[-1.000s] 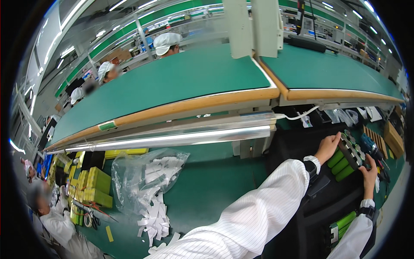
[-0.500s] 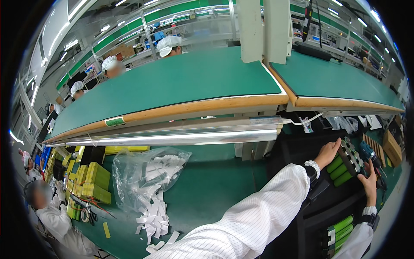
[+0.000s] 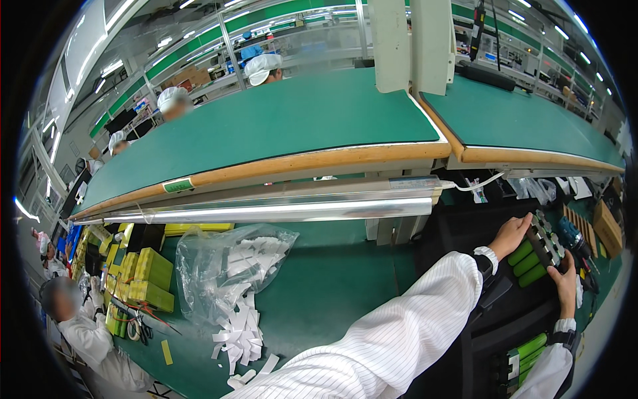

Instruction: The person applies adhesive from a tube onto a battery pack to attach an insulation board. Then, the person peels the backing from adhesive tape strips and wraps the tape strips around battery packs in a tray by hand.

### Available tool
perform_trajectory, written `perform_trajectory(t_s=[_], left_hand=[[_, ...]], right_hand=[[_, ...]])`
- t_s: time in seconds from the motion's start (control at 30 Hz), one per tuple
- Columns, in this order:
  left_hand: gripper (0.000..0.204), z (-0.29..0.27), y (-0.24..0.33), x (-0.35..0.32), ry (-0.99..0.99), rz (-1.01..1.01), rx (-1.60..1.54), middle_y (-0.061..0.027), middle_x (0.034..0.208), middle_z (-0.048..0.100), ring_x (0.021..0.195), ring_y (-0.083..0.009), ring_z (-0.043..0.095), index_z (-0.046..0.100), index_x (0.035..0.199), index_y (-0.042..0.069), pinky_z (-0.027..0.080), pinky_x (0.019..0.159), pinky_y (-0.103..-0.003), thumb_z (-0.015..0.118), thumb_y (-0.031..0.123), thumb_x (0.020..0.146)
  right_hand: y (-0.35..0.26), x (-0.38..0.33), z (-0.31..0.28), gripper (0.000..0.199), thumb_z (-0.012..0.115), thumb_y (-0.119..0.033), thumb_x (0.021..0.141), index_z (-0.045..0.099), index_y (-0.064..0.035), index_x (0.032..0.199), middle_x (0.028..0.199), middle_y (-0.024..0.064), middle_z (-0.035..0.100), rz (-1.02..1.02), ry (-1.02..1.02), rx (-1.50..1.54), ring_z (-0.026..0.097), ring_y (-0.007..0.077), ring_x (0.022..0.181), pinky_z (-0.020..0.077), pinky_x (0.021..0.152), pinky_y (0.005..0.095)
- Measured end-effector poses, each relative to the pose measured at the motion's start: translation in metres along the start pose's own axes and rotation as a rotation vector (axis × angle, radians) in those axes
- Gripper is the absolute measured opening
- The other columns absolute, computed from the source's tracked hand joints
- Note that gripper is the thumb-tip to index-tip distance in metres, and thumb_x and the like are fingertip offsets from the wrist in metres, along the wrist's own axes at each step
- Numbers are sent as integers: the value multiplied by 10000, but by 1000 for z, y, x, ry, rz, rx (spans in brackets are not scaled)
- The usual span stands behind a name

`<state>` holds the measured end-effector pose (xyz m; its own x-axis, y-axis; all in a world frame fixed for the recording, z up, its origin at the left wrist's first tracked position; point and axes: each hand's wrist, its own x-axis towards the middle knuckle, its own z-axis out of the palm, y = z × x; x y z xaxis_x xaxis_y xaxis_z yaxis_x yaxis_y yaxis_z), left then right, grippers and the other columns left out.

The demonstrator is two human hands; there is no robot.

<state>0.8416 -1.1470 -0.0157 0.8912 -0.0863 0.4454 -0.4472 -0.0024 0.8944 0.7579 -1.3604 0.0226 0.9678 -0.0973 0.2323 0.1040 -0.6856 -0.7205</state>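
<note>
While I'm leaning over the right end of the bench, I'm holding a battery pack (image 3: pixel 535 256) between both hands on the black work surface (image 3: pixel 465 233). My left hand (image 3: pixel 510 235) is gripping the pack's upper-left end, fingers curled onto its top edge, not spread. My right hand (image 3: pixel 565 279) is cupping the lower-right side, thumb and fingers closing round the edge; how tight, I can't tell from here. The pack is showing green cylindrical cells (image 3: pixel 526 264) side by side under a grey frame with metal tabs, and it's sitting tilted, running from upper right to lower left. A blue power tool (image 3: pixel 570 234) is lying just beside the pack, past its far edge. More green cells are standing in a black tray (image 3: pixel 522 359) near my right wrist, well below the pack. Off to my left, a clear plastic bag (image 3: pixel 226 266) of white paper strips is spilling onto the green mat (image 3: pixel 319 292), and yellow-green boxes (image 3: pixel 151 279) are stacking up beyond it. Another person in white (image 3: pixel 93 339) is working at the lower left; others in white caps are sitting behind the raised green shelf (image 3: pixel 279 120).
</note>
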Motion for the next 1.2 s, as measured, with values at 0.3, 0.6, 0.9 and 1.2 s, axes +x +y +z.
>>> perform_trajectory(t_s=[0.3, 0.6, 0.9, 1.2], left_hand=[[596, 0, -2, 2, 1, -1, 23, -198, 733, 554, 787, -357, 500, 554, 688, -13, 385, 714, -398, 271, 479, 872], [491, -14, 6, -6, 133, -111, 286, -238, 800, 544, 821, -388, 503, 531, 920, -12, 381, 732, -441, 306, 422, 874], [321, -49, 165, -93, -8, 182, -345, -136, 968, 509, 875, -228, 511, 475, 1053, -59, 394, 770, -264, 415, 206, 883], [403, -151, 199, -283, -175, -18, 68, -155, 1045, 509, 913, -229, 529, 466, 1116, -31, 405, 804, -313, 374, 282, 879]], right_hand=[[-4, -1, 14, 741, 710, -207, 619, 338, 6, 1223, 1167, 148, 425, -45, 5, 301, 423, 239, 1062, 337, 870, 316], [-21, -14, 26, 666, 718, -97, 555, 405, 33, 1129, 1048, 125, 496, -114, 162, -34, 470, 203, 967, 335, 876, 287], [-50, -24, 20, 773, 760, -122, 502, 386, -1, 1167, 1041, 179, 484, -198, 224, -224, 469, 299, 970, 375, 860, 338], [-64, -51, 24, 764, 783, -184, 453, 427, -20, 1109, 985, 128, 504, -435, 276, -442, 458, 291, 940, 357, 849, 358]])
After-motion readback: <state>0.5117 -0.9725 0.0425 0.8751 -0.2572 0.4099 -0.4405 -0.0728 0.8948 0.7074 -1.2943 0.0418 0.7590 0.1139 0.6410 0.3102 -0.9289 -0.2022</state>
